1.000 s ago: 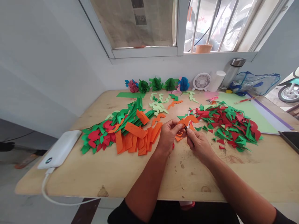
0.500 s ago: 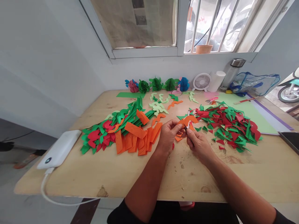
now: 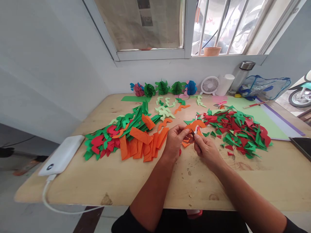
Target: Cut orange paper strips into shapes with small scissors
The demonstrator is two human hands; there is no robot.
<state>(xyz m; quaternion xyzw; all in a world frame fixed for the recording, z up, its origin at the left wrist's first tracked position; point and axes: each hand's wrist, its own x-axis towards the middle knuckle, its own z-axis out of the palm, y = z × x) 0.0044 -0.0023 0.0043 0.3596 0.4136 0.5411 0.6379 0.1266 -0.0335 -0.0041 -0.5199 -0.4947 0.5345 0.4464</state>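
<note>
Over the middle of the table, my left hand (image 3: pixel 175 140) pinches a curvy orange paper piece (image 3: pixel 199 123) between thumb and fingers. My right hand (image 3: pixel 207 149) is closed round a pair of scissors (image 3: pixel 192 132); a short dark blade shows against the paper's lower edge, and the handles are hidden in the fingers. Orange paper offcuts (image 3: pixel 186 142) lie just beneath the hands. To the left is a group of folded orange paper strips (image 3: pixel 141 149), overlapping long green paper pieces (image 3: pixel 139 118). Red cut shapes (image 3: pixel 97 141) sit farther left among green ones.
Red and green scraps (image 3: pixel 243 129) are heaped on the right. A white power bank (image 3: pixel 62 155) with a cable lies at the left edge. Along the wall stand paper honeycomb figures (image 3: pixel 162 87), a small fan (image 3: pixel 210 85) and a bottle (image 3: pixel 241 76). A phone (image 3: pixel 302 147) rests far right.
</note>
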